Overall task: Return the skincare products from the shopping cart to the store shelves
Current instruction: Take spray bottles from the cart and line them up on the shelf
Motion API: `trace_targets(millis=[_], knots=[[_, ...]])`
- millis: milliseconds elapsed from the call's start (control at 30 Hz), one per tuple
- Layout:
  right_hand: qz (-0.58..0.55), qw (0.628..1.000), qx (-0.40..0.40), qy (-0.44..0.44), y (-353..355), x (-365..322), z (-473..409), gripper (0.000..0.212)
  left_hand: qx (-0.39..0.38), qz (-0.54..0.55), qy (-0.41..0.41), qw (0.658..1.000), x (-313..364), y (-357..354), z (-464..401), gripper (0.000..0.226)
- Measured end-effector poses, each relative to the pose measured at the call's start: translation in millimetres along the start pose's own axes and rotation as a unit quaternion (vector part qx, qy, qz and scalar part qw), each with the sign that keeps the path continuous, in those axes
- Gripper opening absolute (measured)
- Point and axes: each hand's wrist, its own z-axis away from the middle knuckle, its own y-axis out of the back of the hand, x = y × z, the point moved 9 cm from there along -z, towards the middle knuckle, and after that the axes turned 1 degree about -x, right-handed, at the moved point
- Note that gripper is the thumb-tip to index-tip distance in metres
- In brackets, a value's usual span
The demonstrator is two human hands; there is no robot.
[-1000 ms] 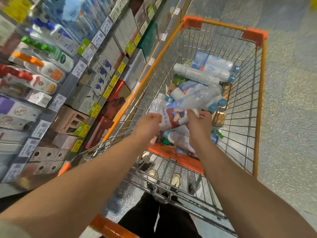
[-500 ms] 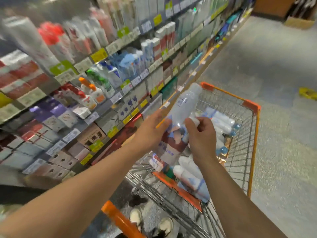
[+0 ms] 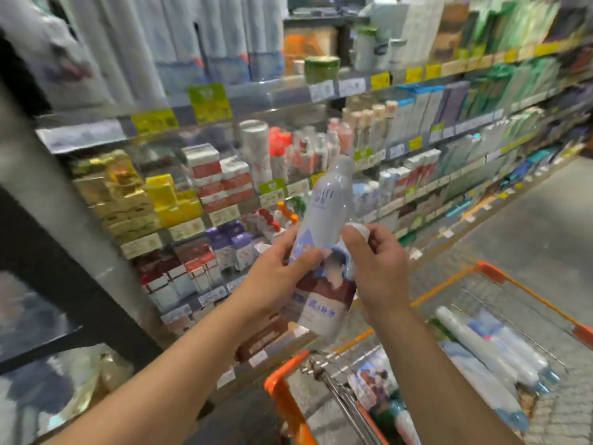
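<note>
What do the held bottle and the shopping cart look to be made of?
Bottle: pale, smooth and faintly glossy, probably plastic or coated metal, with a printed paper or film sleeve round its lower half.
Shopping cart: bare metal wire basket, with orange corners and rail that look like plastic or paint.

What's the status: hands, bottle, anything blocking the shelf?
Left hand and right hand both grip the spray bottle pack, raised before the shelves. More bottles in cart. Nothing visibly blocks the shelf.
</note>
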Motion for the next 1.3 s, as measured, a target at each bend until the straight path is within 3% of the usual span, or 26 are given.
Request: trace_targets(millis=[300, 433, 667, 1033, 1167, 1300], knots=[[-0.038, 0.986, -0.159, 0.03, -193, -38, 2, 0.042, 0.152, 0.066, -0.093, 0.982, 58, 166, 35, 0.05], [-0.072, 0.977, -0.199, 0.012, -263, -45, 11, 0.062, 0.189, 0.083, -0.127, 0.97, 79, 219, 41, 0.056], [-0.047, 0.973, -0.225, 0.027, -329, -47, 3, 0.036, 0.272, 0.05, -0.153, 0.949, 99, 295, 35, 0.07], [0.01, 0.924, -0.378, 0.056, -391, -63, -52, 0.038, 0.369, 0.082, -0.189, 0.906, 128, 345, 8, 0.061], [-0.014, 0.92, -0.38, 0.096, -421, -83, -84, 0.028, 0.448, 0.012, -0.192, 0.873, 147, 361, -9, 0.062], [-0.014, 0.922, -0.359, 0.145, -449, -100, -109, 0.031, 0.555, -0.112, -0.17, 0.806, 160, 373, -20, 0.058]])
